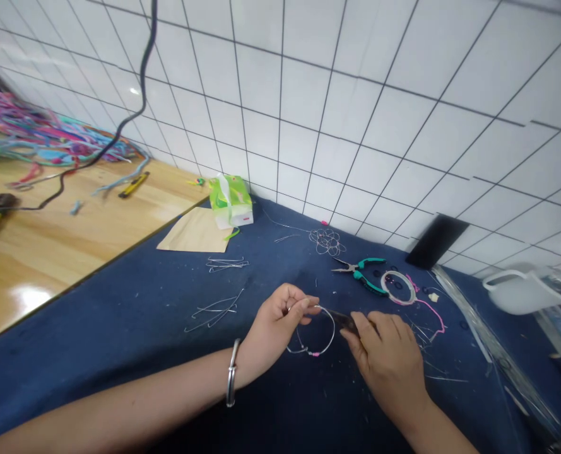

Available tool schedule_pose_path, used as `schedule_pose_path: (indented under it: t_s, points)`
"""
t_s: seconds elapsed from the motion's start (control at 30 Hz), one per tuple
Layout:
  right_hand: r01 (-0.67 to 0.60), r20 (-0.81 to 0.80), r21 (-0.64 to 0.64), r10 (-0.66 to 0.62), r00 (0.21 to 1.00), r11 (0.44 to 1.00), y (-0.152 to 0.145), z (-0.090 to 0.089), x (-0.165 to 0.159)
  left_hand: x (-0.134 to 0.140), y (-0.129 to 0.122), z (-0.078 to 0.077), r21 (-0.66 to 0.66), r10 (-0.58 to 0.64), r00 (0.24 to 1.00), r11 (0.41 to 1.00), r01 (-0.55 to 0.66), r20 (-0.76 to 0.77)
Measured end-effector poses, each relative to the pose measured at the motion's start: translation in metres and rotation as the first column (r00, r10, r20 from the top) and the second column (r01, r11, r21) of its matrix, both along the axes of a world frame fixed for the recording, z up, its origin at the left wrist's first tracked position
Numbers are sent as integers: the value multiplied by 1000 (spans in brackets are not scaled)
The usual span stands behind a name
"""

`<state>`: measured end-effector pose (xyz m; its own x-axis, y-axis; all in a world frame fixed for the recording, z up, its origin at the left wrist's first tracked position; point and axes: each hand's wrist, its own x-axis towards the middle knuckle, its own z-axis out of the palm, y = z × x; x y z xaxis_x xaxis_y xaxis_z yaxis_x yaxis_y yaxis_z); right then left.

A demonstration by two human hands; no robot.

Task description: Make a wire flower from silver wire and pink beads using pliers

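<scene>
My left hand [284, 328] pinches the upper edge of a thin silvery wire ring [334, 329] that hangs over the blue cloth. At the ring's bottom there is a small pink bit [315, 354] beside some wound wire. Dark-jawed pliers [345, 321] sit in my right hand [388, 356], their tip close to the ring's upper right; whether they touch it I cannot tell. Most of the handles are hidden under my fingers. Left of my hands lie bent wire pieces [221, 309], and another small bundle of wires [227, 263] rests farther back.
Teal-handled pliers [363, 272], a white ring-shaped roll [397, 287] with pink cord and a flower-shaped wire piece [326, 241] lie behind. A phone [437, 241] leans on the tiled wall. At right stands a white jug [521, 291]; a tissue pack [231, 200] is back left.
</scene>
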<state>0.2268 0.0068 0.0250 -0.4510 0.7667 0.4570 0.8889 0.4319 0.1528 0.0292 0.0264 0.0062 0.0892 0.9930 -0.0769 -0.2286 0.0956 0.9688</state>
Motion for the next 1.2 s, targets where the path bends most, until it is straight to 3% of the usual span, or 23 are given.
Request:
schedule_pose_path:
  t_s: [0.2, 0.37, 0.6, 1.2]
  points:
    - [90, 94, 51, -94, 991, 995, 40, 11, -11, -5, 37, -11, 63, 102, 995, 993, -101, -17]
    - [126, 111, 78, -134, 985, 989, 63, 2, -21, -14, 48, -22, 10, 103, 994, 995, -104, 30]
    - [31, 86, 12, -32, 996, 999, 56, -14, -31, -10, 40, -18, -16, 60, 994, 998, -59, 89]
    - [15, 123, 33, -19, 992, 999, 54, -16, -26, -8, 34, -15, -40, 36, 990, 999, -31, 136]
